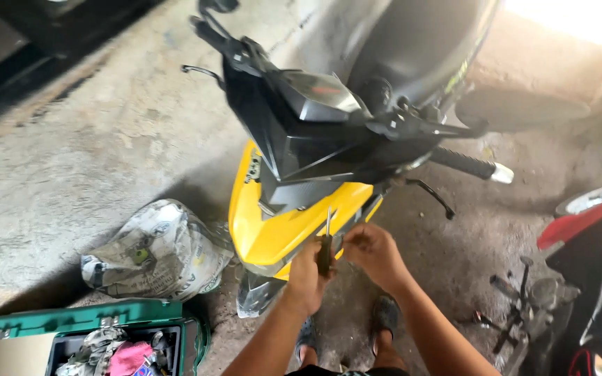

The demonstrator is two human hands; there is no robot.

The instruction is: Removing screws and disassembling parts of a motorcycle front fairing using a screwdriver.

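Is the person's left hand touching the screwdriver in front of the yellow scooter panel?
Touching: the head view shows the left hand wrapped around the screwdriver handle.

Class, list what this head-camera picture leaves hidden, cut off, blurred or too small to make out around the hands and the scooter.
- Screwdriver tip: too small to tell its type.
- Right hand fingertips: curled; whatever they pinch is too small to see.
- Scooter rear: cut off by the top edge.
- Toolbox contents: cut off by the bottom edge.
- Red vehicle: cut off by the right edge.

yellow scooter panel (273, 230) (black cowl (294, 139)), green toolbox (92, 322)
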